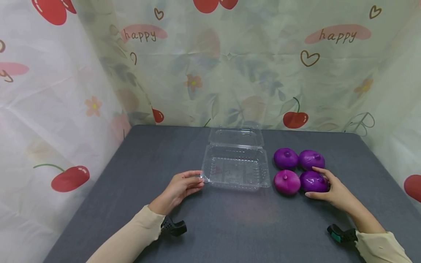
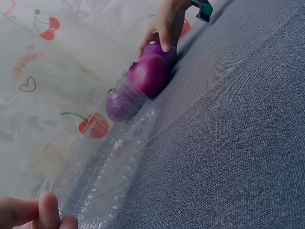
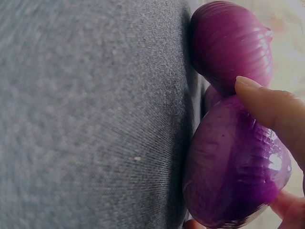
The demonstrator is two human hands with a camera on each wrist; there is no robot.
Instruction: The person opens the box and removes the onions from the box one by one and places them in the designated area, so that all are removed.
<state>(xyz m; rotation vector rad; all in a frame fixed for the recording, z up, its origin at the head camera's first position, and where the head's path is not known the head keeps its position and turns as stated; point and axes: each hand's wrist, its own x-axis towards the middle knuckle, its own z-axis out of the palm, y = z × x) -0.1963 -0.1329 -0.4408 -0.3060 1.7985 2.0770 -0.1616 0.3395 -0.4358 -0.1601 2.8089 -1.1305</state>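
Note:
A clear plastic clamshell container [image 1: 236,166] lies on the table with its lid [image 1: 236,137] folded back. My left hand [image 1: 182,186] pinches the front left corner of its rim; in the left wrist view the fingertips [image 2: 48,210] meet at that edge. To the container's right, purple onions stand in two rows. The fingers and thumb of my right hand [image 1: 338,190] curl round the front right onion [image 1: 313,181], a glossy dark one. Beside it sits a pinker onion [image 1: 287,182]. Behind these are the back left onion [image 1: 285,158] and the back right onion [image 1: 311,159].
A dark grey cloth covers the table [image 1: 230,226]. Printed curtains [image 1: 230,73] hang behind it and at both sides. Black wrist devices are strapped under both forearms, the left one [image 1: 174,227] and the right one [image 1: 342,234].

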